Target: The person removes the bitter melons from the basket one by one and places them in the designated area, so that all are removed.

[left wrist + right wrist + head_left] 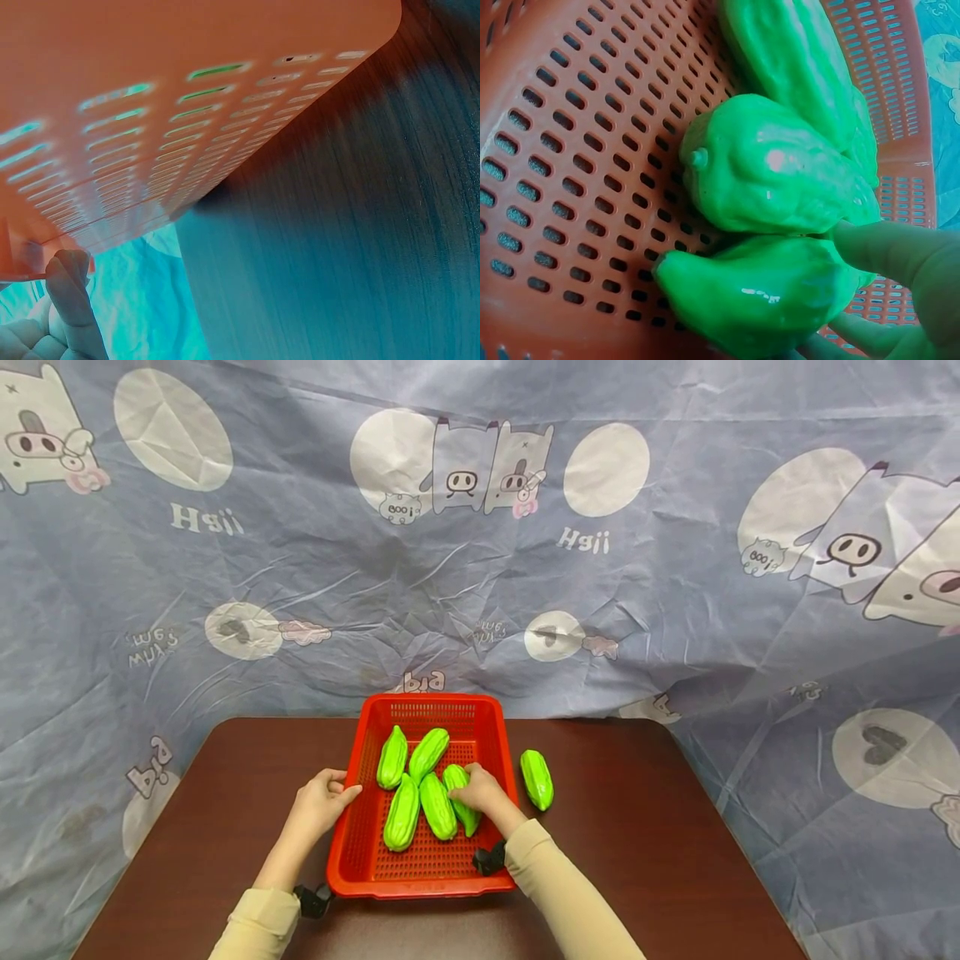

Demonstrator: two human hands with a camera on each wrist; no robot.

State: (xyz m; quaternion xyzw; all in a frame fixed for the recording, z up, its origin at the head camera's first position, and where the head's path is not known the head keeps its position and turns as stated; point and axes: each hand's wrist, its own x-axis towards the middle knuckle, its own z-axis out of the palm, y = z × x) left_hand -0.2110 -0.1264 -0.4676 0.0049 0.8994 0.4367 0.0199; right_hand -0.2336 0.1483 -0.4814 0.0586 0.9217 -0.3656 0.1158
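A person's right hand [480, 789] pinches a ridged green vegetable [757, 296] beside four others [402, 814] inside a red basket [420, 887], its rim gripped by the left hand [318, 802]. The step, seemingly placing or lifting, likely calls next for a steady basket. A sixth vegetable [537, 779] lies on the table [637, 827] to the right.

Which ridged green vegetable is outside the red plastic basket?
The ridged green vegetable on the brown table, right of the basket; five others lie inside.
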